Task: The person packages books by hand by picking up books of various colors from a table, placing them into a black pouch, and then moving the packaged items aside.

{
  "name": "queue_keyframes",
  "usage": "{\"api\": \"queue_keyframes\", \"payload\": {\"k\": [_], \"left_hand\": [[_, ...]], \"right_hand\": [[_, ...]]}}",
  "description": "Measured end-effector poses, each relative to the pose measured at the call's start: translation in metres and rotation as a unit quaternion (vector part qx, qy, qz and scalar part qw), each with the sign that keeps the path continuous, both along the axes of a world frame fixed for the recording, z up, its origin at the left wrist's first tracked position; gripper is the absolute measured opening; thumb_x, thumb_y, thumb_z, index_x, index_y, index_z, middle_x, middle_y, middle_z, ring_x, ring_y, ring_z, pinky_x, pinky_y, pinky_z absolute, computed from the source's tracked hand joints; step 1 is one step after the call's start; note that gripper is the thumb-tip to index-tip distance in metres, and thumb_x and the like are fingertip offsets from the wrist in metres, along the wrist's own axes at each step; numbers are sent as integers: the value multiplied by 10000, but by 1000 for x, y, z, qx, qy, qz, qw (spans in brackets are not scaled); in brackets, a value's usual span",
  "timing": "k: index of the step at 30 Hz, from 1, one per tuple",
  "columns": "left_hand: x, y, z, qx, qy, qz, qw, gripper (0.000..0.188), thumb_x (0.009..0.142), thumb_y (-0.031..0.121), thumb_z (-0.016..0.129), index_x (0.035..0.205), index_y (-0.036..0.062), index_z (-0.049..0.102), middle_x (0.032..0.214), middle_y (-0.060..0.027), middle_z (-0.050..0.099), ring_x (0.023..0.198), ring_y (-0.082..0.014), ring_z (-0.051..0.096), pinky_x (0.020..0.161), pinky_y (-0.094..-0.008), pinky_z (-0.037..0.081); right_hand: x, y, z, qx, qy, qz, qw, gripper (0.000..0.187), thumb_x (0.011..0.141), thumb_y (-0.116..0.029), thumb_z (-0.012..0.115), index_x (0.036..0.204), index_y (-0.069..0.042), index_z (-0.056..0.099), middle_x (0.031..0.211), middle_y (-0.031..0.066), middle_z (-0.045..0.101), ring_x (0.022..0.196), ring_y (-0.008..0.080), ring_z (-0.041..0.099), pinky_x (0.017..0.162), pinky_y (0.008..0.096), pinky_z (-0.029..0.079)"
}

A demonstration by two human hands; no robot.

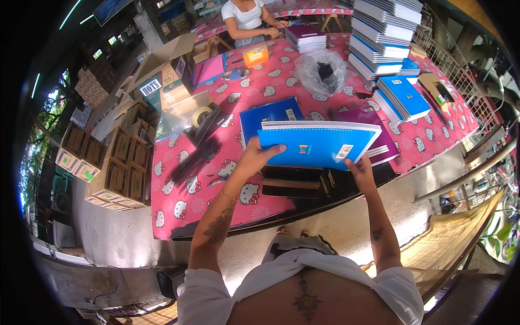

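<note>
Between my two hands is a light blue notebook (319,145) with a row of binding holes along its far edge and white pages showing. My left hand (259,157) grips its left end, thumb on top of the cover. At the near right corner, my right hand (360,174) pinches the cover beside a small white label. Beneath it lie a dark blue notebook (260,120) and a purple notebook (374,120), both partly hidden. A black jig with wooden strips (290,188) rests at the table edge, just nearer than the held notebook.
Thin black wires (192,162) and a tape dispenser (203,119) lie at left. Behind are an open carton (162,81), a plastic bag (319,73) and an orange box (255,56). Tall notebook stacks (379,43) stand at right. A co-worker (249,21) handles purple notebooks (306,39) across the table.
</note>
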State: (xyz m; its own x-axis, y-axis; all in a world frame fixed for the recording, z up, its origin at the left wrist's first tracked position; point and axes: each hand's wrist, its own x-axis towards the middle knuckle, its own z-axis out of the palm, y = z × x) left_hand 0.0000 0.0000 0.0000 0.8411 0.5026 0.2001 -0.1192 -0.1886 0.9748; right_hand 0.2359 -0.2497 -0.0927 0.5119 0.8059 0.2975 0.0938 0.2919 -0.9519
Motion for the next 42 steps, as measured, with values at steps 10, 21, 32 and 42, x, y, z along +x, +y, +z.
{"api": "queue_keyframes", "payload": {"k": [10,21,32,42], "left_hand": [[-12,3,2,-5,20,-12,1000,282,876,64,733,1147,6,681,1052,-30,702,950,-108,626,873,-286,512],[-51,25,-106,-174,-50,75,981,556,823,0,690,1340,49,491,1185,-71,627,1129,-199,589,997,-361,449],[-77,39,-144,-70,53,136,987,229,879,14,560,1098,28,625,988,-42,634,926,-152,598,832,-308,487],[-160,177,-179,575,396,302,649,322,793,96,634,1111,52,611,1015,-145,587,990,-309,580,873,-413,495]], "right_hand": [[-27,9,-15,16,72,-8,997,393,982,-133,649,1325,-5,506,1218,62,636,1127,141,573,997,314,439],[-62,53,-46,2,-21,-66,998,624,880,-140,753,1388,-15,411,1225,109,586,1137,181,563,954,336,469],[-36,66,-41,-50,33,-48,997,417,824,-146,825,1166,-12,627,1062,52,666,999,129,610,888,306,494],[-151,106,130,2,-565,-12,825,493,817,-259,753,1257,-83,620,1369,128,523,1201,316,542,1030,474,403]]}}
